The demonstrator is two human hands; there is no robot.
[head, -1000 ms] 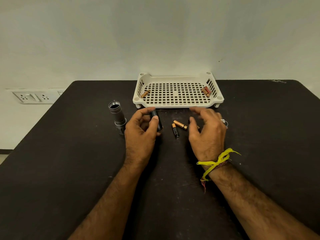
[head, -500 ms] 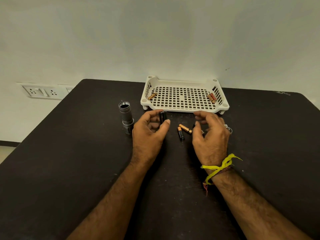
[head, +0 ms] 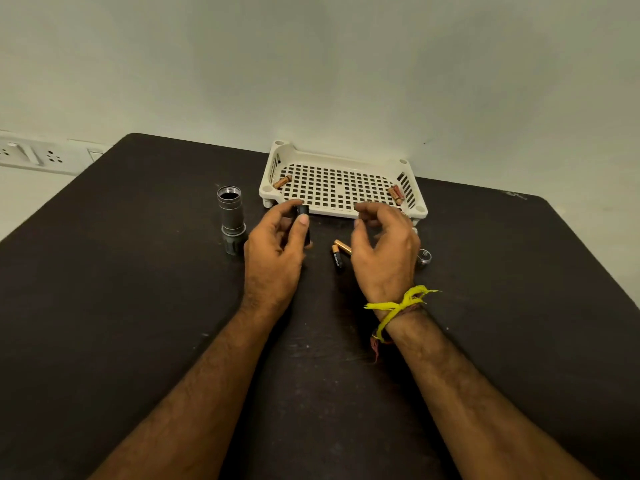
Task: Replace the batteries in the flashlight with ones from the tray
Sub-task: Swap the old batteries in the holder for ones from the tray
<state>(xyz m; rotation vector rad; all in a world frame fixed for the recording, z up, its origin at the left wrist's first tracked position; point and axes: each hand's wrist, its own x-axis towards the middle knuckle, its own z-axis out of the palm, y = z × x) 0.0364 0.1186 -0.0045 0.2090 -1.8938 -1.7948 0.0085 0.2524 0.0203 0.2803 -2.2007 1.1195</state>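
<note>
My left hand (head: 273, 251) grips a black cylindrical battery holder (head: 303, 223), held upright between thumb and fingers. The grey flashlight body (head: 230, 218) stands open end up on the black table (head: 104, 306), left of that hand. Two black-and-copper batteries (head: 337, 254) lie on the table between my hands. My right hand (head: 384, 247) hovers over them with curled, spread fingers and nothing visibly in it. The white perforated tray (head: 343, 209) sits behind, with one battery (head: 282, 181) at its left end and a few batteries (head: 396, 194) at its right end.
A small silver flashlight cap (head: 425, 256) lies just right of my right hand. A wall socket strip (head: 34, 154) is mounted at the far left behind the table. The wall rises directly behind the tray.
The head view has swung left, so everything sits further right in frame. My right hand has lifted slightly above the loose batteries. My left hand keeps its hold on the black battery holder.
</note>
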